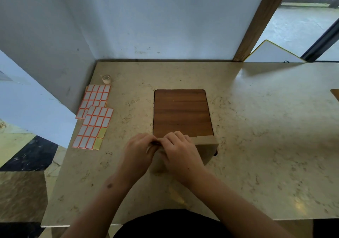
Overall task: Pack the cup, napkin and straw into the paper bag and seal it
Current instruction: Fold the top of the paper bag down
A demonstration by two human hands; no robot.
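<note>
Near the front of the beige marble bench (pixel 256 146), the left hand (pixel 138 152) and right hand (pixel 180 150) pinched the folded top of the brown paper bag (pixel 206 146). Beyond lay a dark wooden board (pixel 181 112), with red-bordered label sheets (pixel 93 116) far left.

brown paper bag (pixel 206 145) standing upright at near edge of a wooden board, top folded flat; both hands covering its left part. cup, napkin, straw not showing.

Shop counter: marble top (pixel 256 127), label sheets (pixel 93 125).
</note>
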